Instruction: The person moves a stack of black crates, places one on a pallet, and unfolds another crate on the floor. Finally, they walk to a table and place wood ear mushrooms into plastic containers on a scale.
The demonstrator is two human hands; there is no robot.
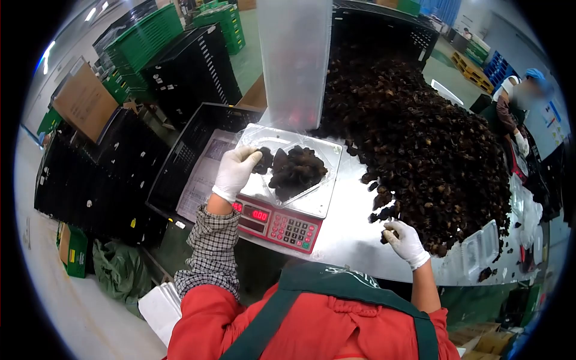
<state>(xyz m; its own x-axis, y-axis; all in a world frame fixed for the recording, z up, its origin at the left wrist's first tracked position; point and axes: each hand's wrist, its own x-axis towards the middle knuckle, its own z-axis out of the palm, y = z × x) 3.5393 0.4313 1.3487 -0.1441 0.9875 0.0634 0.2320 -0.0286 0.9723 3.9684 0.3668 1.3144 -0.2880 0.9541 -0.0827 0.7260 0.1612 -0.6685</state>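
My left hand (237, 171), in a white glove, pinches a dark wood ear mushroom (263, 161) over the left side of a digital scale (329, 191). On the scale's metal plate lies a clear plastic tray (320, 187) with a heap of dark wood ear mushrooms (298, 170) in it. My right hand (407, 243), also gloved, is low at the near edge of a large mushroom pile (432, 150). Its thumb and fingers are closed on a small dark mushroom piece (385, 237). The scale's red display and keypad face me.
Behind the scale rises a tall stack of translucent trays (294, 66). A black crate (207, 120) holds printed sheets at left, beside stacked black crates (90, 180). Clear empty trays (480, 246) lie at right. A co-worker (510, 108) in a blue cap works at far right.
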